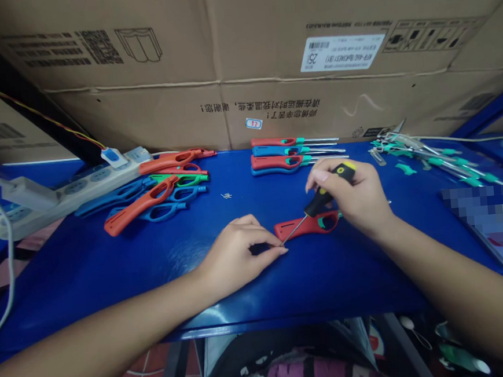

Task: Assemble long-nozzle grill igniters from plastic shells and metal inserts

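Note:
My right hand (359, 197) is wrapped round the black and yellow handle of a screwdriver (318, 200), whose thin shaft slants down to the left. At its tip, the thumb and forefinger of my left hand (239, 253) are pinched together; whatever lies between them is too small to make out. Just beyond the shaft, a red gas lighter (309, 226) with a green trigger lies on the blue table, its metal nozzle partly hidden behind my right hand. A few tiny pale screws (226, 196) rest on the table past my left hand.
Orange, blue and green lighter casings (142, 204) lie at left beside a white power strip (79, 187). Several red and blue lighters (278, 162) are stacked at the back. Metal nozzles with green parts (443, 159) are heaped at right. A cardboard box (162, 111) stands behind.

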The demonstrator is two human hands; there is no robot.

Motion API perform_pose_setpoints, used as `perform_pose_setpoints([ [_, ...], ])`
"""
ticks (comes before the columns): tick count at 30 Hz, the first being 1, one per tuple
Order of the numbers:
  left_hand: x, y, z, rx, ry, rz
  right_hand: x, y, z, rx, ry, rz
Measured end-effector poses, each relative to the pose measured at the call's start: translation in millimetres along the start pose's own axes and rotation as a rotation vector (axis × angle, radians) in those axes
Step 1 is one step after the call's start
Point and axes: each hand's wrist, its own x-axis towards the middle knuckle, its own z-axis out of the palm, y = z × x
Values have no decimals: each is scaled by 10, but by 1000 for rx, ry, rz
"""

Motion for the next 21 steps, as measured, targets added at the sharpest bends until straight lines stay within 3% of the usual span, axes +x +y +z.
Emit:
perform_pose_setpoints([
  [4,-10,12,27,-35,-87,-28,-134,-98,121,54,-52,-17],
  [9,-20,-1,66,-59,-92,-45,-292,-94,246,-20,101,-280],
  [11,-15,-12,72,-58,-97,-41,-313,-89,233,-89,36,-344],
  [16,-1,-50,60,-57,-123,28,-262,-100,129,-50,-356,-315],
  [18,3,-62,51,-56,-113,48,-241,-81,111,-51,-359,-318],
  [21,15,-62,35,-35,-59,69,-236,-39,123,-80,-252,-352],
])
